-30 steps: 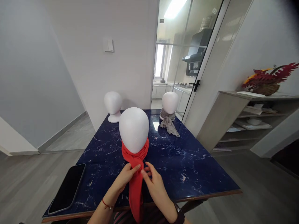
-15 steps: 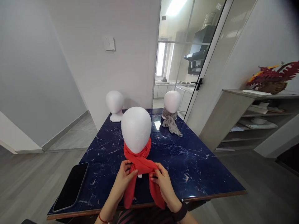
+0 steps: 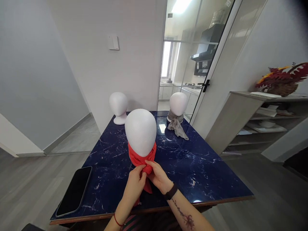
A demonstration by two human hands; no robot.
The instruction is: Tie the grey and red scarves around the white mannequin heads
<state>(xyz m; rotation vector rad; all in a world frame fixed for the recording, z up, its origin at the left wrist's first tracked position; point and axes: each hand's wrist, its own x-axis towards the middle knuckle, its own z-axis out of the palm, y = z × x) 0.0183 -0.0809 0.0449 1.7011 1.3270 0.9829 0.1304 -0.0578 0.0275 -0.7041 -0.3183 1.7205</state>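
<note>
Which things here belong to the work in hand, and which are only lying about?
In use: red scarf, near foam head, left hand, right hand.
Lying about: phone, bare foam head, foam head with grey scarf, flower basket.

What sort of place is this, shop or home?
Likely a home dining area: the glass door opens onto a kitchen with a range hood, a shelf holds a flower basket, and a table carries foam heads, the nearest wearing a red scarf.

Red scarf (image 3: pixel 141 159), blue marbled table (image 3: pixel 197 166)
</note>
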